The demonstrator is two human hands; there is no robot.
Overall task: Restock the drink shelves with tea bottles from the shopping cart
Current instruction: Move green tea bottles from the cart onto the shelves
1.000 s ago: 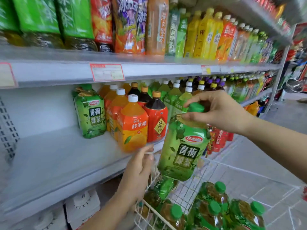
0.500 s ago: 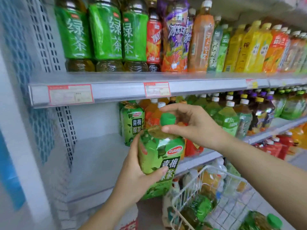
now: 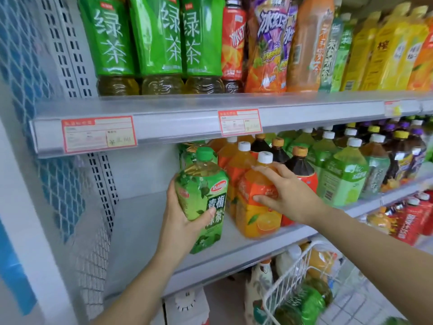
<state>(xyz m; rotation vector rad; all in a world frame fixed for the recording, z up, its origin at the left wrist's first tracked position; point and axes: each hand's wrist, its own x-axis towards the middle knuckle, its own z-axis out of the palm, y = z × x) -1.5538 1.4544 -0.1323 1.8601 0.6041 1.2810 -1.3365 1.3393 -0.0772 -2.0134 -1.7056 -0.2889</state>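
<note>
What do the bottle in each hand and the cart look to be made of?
Green tea bottle, gripped by the left hand: clear plastic, probably; amber liquid shows at the shoulder above a glossy printed sleeve. Orange juice bottle, held by the right hand: likely the same, with a white cap. Cart: white-coated metal wire, judging by its thin grid.

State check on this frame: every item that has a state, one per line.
middle shelf, stocked on its right part
green tea bottle, capped, upright, in hand at the shelf's front; seated or not unclear
left hand, grips the green tea bottle
orange juice bottle, capped, upright on the shelf
right hand, holds the front orange juice bottle
shopping cart, more bottles inside
</note>
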